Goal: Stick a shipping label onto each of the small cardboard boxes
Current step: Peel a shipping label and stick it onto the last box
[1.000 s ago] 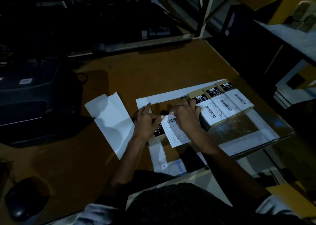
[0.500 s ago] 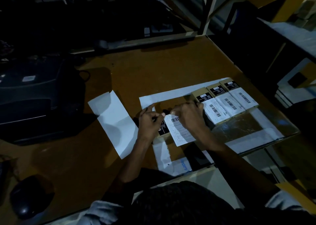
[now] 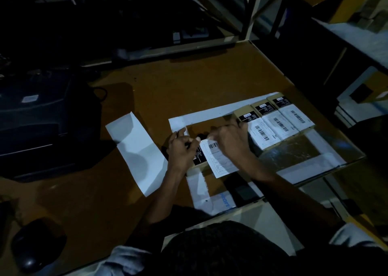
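White shipping label (image 3: 218, 160) lies on a small cardboard box (image 3: 198, 157) mid-surface; both hands, left (image 3: 181, 147) and right (image 3: 230, 140), pinch its far edge with curled fingers, beside three labelled boxes (image 3: 275, 118).

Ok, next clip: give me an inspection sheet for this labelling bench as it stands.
Surface: brown table, dimly lit.
Job's things: three labelled boxes in a row; fourth box under a shipping label.
Clutter: white backing sheet; computer mouse; black printer.
Hands: left hand rests on the fourth box; right hand pinches the label's top edge.
Cables: one dark cable by the printer.
Surroundings: metal shelving, dark.
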`<state>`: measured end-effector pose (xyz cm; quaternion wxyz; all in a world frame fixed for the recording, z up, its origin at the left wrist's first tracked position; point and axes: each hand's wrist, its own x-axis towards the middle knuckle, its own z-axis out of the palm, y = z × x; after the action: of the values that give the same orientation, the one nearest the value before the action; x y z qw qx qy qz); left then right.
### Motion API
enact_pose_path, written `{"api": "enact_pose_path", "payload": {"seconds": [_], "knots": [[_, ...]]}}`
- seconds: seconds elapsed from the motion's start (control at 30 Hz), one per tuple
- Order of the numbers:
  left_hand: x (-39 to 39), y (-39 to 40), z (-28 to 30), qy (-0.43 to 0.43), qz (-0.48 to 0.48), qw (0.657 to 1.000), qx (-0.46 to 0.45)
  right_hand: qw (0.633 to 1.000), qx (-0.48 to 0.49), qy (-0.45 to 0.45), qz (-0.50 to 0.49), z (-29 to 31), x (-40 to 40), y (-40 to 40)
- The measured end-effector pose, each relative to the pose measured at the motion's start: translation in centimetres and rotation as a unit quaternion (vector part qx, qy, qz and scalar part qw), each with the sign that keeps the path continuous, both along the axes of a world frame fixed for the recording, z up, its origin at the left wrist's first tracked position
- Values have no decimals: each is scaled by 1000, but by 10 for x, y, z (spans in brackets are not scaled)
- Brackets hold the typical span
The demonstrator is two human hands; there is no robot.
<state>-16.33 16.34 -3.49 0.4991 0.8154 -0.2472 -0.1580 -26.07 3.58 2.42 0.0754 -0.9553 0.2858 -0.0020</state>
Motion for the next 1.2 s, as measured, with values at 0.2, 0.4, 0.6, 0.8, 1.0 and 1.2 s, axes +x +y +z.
{"api": "enact_pose_path", "payload": {"seconds": [0.2,0.4,0.6,0.8,1.0,1.2], "knots": [[1,0,3,10,-10,999,31,997,-57,15,-47,0,-4,-20],[3,0,1,0,-18,999,46,1000,4,-11,22,-8,17,28],[-3,2,8,-15,-14,999,47,1000,-8,10,10,1,0,2],[-2,1,6,-27,-10,998,51,995,-52,75,-40,10,0,-32],[-5,2,11,-21,-10,999,48,1000,7,19,12,4,8,1],[-4,2,8,-56,-25,997,53,999,42,1,22,-7,15,19]]}}
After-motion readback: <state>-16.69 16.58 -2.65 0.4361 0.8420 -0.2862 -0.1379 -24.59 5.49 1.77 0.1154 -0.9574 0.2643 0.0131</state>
